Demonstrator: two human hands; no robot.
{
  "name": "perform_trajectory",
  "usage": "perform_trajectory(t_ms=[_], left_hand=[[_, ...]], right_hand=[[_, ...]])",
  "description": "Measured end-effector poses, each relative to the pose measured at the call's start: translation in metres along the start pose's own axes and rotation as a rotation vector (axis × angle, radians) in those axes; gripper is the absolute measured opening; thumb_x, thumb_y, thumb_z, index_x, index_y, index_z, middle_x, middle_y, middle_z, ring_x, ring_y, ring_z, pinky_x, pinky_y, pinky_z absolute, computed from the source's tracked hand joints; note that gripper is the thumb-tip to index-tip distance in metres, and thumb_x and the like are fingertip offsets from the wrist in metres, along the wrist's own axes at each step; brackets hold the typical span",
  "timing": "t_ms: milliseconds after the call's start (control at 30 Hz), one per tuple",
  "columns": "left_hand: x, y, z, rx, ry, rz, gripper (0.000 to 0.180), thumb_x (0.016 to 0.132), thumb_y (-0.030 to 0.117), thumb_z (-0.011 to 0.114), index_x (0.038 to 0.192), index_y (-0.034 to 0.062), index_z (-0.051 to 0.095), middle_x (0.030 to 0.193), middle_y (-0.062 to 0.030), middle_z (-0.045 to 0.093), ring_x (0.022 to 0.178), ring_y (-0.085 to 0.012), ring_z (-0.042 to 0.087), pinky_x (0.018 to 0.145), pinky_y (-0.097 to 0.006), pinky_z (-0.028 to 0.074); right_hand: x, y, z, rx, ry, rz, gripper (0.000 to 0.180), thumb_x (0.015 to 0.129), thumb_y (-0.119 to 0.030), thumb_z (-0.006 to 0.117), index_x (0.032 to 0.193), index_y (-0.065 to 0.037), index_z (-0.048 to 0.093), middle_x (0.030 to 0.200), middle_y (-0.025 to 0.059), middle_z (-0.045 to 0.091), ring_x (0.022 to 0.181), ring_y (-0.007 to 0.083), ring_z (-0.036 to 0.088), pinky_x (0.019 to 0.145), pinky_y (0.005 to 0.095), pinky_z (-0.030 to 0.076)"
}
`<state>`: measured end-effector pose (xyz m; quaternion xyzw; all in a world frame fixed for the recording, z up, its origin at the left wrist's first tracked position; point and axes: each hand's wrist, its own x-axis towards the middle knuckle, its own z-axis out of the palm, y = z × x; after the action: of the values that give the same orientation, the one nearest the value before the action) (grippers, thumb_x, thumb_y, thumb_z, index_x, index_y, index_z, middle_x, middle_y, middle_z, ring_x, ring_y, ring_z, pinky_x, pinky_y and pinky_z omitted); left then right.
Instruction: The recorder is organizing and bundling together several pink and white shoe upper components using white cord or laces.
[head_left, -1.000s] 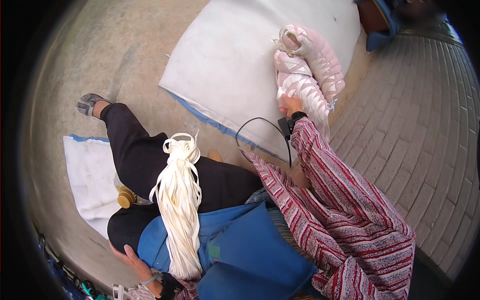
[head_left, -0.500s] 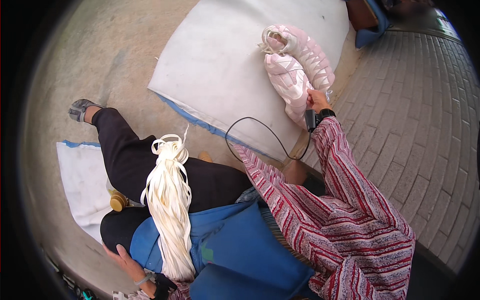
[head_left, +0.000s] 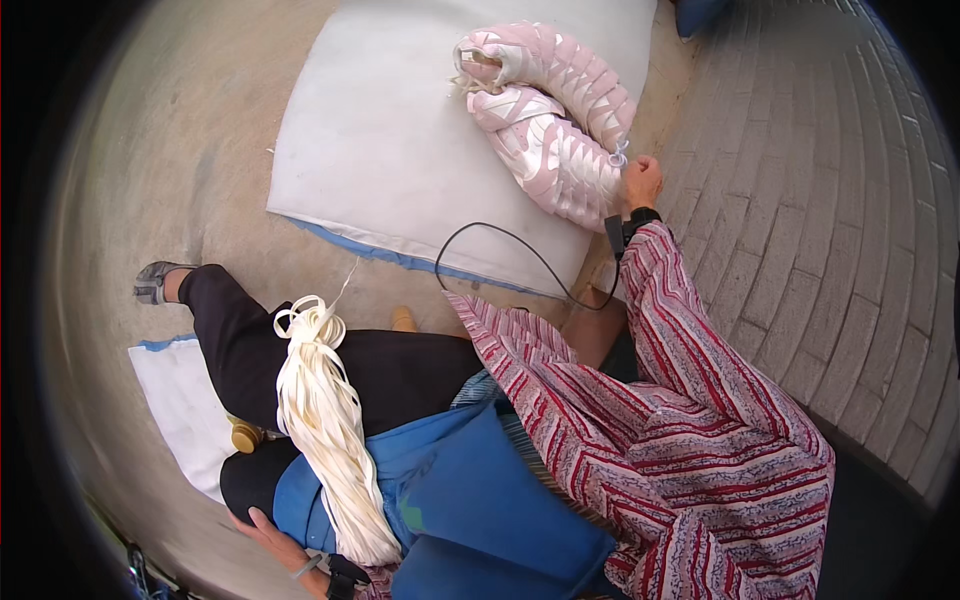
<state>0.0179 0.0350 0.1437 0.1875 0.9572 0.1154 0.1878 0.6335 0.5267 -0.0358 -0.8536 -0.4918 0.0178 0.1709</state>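
Pink/wht zigzag bundle [head_left: 550,162], diff angle now

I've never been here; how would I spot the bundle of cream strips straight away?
Find the seated person's black trousers, below the big white sheet. Across them and onto the blue cloth lies the bundle of cream strips. Unlike the pink-and-white bundles on the sheet, it is one pale colour, with loops at its upper end.

No word, number, brand or sign can be read here; the small green mark [head_left: 412,518] on the blue apron [head_left: 500,490] is too indistinct to make out as lettering.
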Motion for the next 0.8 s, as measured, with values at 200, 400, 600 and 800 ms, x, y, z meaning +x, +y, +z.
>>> perform_trajectory(t_ms=[200,400,600,800], left_hand=[[0.002,0.017,-0.002,-0.112,-0.028,-0.059,0.066,0.096,0.042,0.042,0.14,-0.0048,0.027,0.144,-0.023,0.029,0.133,-0.0322,0.029,0.11,-0.038,0.021],[0.017,-0.022,0.013,-0.056,-0.062,-0.012,0.067,0.096,0.043,0.042,0.141,-0.0048,0.026,0.144,-0.0228,0.029,0.133,-0.0317,0.029,0.11,-0.038,0.021],[0.022,-0.043,0.018,-0.107,-0.057,-0.016,0.069,0.096,0.044,0.042,0.142,-0.0038,0.026,0.145,-0.0225,0.029,0.135,-0.0316,0.028,0.111,-0.037,0.02],[0.012,-0.05,0.007,0.093,-0.029,-0.007,0.065,0.096,0.044,0.039,0.139,-0.0047,0.029,0.141,-0.0257,0.035,0.131,-0.0354,0.033,0.11,-0.039,0.022]], right_hand=[[0.017,-0.008,0.017,0.03,-0.444,-0.086,0.049,0.075,-0.037,0.061,0.103,0.004,0.064,0.101,0.0277,0.063,0.101,0.0396,0.059,0.087,0.0405,0.045],[0.048,-0.007,0.002,-0.174,-0.284,0.011,0.041,0.077,-0.036,0.058,0.096,-0.002,0.068,0.099,0.0235,0.064,0.099,0.0403,0.059,0.086,0.0451,0.045],[0.053,-0.032,-0.006,0.415,-0.212,0.19,0.037,0.08,-0.024,0.051,0.082,0.011,0.063,0.076,0.0215,0.064,0.066,0.0296,0.062,0.06,0.0396,0.046],[0.006,-0.18,-0.023,0.917,-0.495,0.179,0.025,0.087,-0.025,0.055,0.068,-0.01,0.054,0.06,-0.0014,0.047,0.05,0.0112,0.047,0.047,0.0266,0.035]])
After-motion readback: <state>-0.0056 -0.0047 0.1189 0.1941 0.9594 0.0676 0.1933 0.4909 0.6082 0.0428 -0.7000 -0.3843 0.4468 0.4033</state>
